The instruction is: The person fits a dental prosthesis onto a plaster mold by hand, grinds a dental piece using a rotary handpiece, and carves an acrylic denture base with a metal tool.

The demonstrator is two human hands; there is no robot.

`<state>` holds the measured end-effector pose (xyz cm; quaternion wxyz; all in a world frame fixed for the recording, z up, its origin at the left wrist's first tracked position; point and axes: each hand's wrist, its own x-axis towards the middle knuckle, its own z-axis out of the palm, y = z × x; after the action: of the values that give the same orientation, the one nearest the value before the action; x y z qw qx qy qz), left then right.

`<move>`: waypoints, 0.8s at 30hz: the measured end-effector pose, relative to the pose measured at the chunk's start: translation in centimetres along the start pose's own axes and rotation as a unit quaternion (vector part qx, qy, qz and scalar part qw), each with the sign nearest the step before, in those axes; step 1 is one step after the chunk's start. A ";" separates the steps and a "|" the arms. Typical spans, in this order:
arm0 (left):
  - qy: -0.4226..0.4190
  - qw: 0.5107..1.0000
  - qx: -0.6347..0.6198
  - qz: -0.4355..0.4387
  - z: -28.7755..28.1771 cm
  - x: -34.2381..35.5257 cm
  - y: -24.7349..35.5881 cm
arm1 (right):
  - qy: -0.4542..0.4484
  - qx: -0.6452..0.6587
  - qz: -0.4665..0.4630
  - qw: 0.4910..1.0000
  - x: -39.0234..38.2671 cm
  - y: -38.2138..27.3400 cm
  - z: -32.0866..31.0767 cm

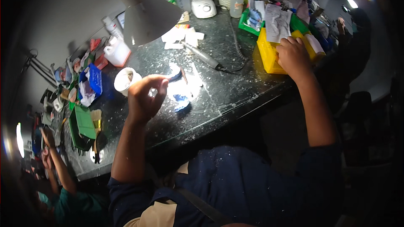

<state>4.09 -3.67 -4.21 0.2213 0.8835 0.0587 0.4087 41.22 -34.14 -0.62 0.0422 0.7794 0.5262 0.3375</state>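
My left hand is raised over the left part of the dark workbench, thumb and forefinger closed together; what they hold, if anything, I cannot make out. Just beyond its fingertips, under bright light, lies a blue and white piece like a dental cast, with a thin reddish-brown stick beside it. A second blue and white cast lies nearer the bench's front edge. At the right, my right hand has its fingers curled over a yellow bin, gripping it. A handwritten paper sheet leans above that bin.
A grey lamp shade hangs over the bench. Nearby are a corded handpiece, a white cup, a white control box, a green bin and a blue bin. Another person's arm is at far left.
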 end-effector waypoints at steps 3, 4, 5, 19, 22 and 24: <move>0.084 0.993 -0.047 -0.062 -0.4 0.1 -1.3 | -0.054 -0.089 -0.058 0.993 0.8 0.1 1.5; 0.097 0.993 -0.043 -0.047 -0.8 0.2 -1.9 | -0.065 -0.086 -0.068 0.992 0.9 0.4 2.1; 0.111 0.991 -0.063 -0.051 -0.7 0.1 -2.5 | -0.078 -0.086 -0.078 0.990 0.9 0.9 2.7; 0.096 0.991 -0.041 -0.088 -1.4 -0.3 -0.9 | -0.032 0.054 0.016 0.998 0.6 -0.5 -3.6; 0.068 0.989 -0.068 -0.109 -1.2 0.1 -0.8 | -0.066 0.192 0.192 0.960 -0.5 -0.8 -6.8; 0.035 0.990 -0.073 -0.115 -0.8 0.3 -0.4 | -0.028 0.266 0.174 0.948 -0.7 -2.8 -8.1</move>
<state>3.71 -2.94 -3.71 0.3287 0.8372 0.1373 0.4149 34.23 -35.85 4.14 -0.2115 0.8508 0.4518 0.1650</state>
